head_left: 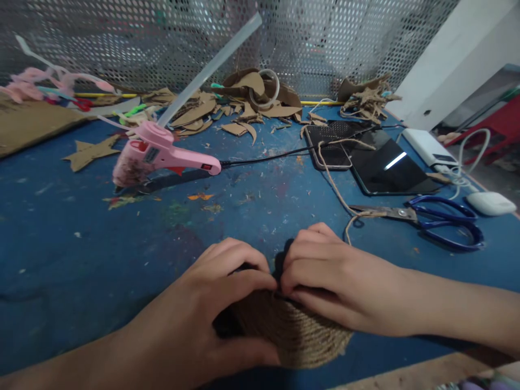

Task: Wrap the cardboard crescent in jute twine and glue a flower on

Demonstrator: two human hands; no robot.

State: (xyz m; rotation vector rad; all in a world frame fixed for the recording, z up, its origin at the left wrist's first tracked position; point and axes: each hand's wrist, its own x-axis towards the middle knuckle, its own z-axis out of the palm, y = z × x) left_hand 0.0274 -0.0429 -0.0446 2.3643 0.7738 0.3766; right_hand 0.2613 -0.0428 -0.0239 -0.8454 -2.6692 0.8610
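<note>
Left hand (203, 303), half-curled, clasps the twine-wrapped piece (304, 337), I judge to steady it; right hand (339, 279) bunches at its edge, grip hidden.

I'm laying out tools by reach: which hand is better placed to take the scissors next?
Probably the right hand: it is nearer the scissors, which lie on its side. The left hand is farther away and holds the rope piece, which the right also touches.

Dim light; white glare streaks the flat, glossy black tablet (376, 172); shadow darkens part of the ridged brown twine piece (312, 336).
</note>
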